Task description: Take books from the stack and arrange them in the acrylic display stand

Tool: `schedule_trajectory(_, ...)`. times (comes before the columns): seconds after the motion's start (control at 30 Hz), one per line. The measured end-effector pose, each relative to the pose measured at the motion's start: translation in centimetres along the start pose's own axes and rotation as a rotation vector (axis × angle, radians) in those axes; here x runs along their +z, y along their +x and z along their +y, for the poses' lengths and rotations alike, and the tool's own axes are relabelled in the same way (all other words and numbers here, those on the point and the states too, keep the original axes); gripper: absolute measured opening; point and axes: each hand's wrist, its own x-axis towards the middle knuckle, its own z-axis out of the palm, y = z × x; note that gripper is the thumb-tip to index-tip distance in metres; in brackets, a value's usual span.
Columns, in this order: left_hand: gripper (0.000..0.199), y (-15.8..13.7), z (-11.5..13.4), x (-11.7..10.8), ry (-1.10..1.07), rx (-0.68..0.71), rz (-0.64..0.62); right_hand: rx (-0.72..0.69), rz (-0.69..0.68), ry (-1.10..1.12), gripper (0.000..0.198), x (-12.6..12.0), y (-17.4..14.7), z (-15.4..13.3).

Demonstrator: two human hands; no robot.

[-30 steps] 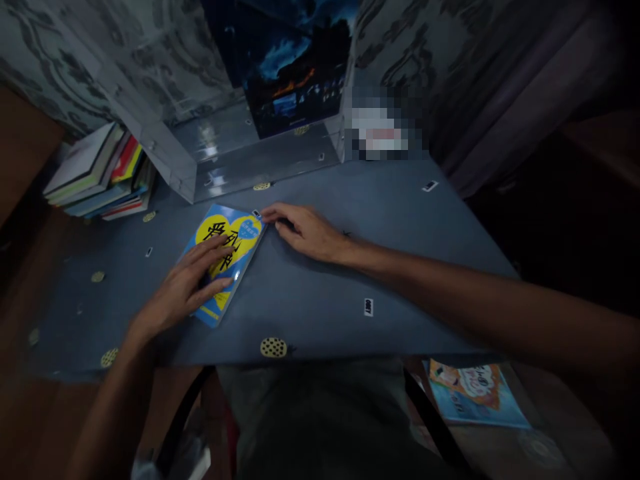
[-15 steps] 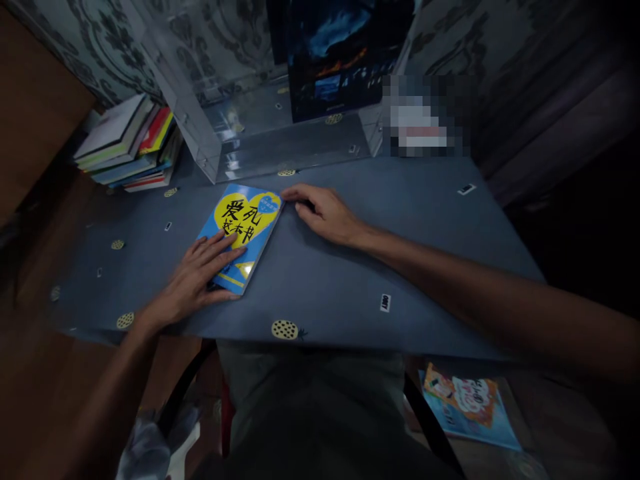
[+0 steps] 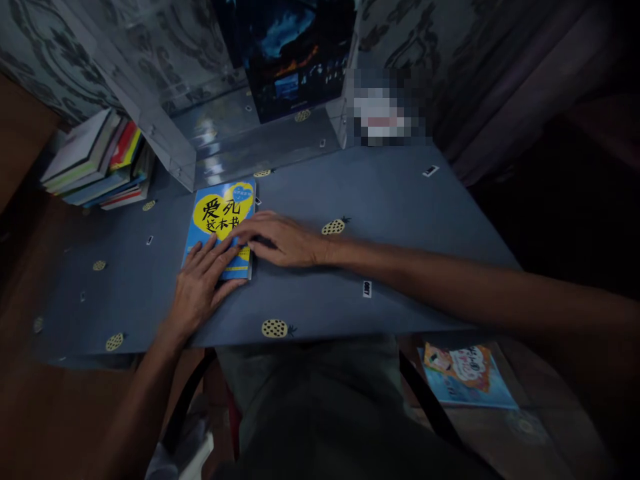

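Note:
A closed blue and yellow book [image 3: 214, 212] with black lettering over a yellow heart lies flat on the table. My left hand [image 3: 203, 277] rests on its lower part, fingers spread over the cover and the thumb along the bottom edge. From the right, my right hand [image 3: 280, 240] reaches over the book's right edge with fingers slightly bent. Its fingertips meet those of my left hand, and a gap shows between its thumb and index finger. Part of the lower cover is hidden under both hands.
A stack of books [image 3: 100, 163] stands at the table's left. Behind is a clear acrylic rack [image 3: 185, 153] holding a dark picture panel [image 3: 293, 60]. A pixelated object [image 3: 383, 120] sits back right. Another book [image 3: 470, 377] lies below the table's front edge. The tablecloth [image 3: 320, 307] has pineapple prints.
My right hand has moved from the book's upper right corner down and left onto its right side. The book has turned to lie straighter. The camera view has shifted.

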Motion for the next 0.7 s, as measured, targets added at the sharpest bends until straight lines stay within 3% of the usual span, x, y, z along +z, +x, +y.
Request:
schedule_trajectory(0.2, 0.053, -0.02, 0.11, 0.09, -0.026, -0.004, 0.004, 0.046, 0.059, 0.194, 0.024, 0.29, -0.55, -0.98)
schedule_trajectory(0.7, 0.050, -0.07, 0.22, 0.16, -0.015, -0.030, -0.020, -0.035, 0.020, 0.263, 0.022, 0.23, -0.68, -0.79)
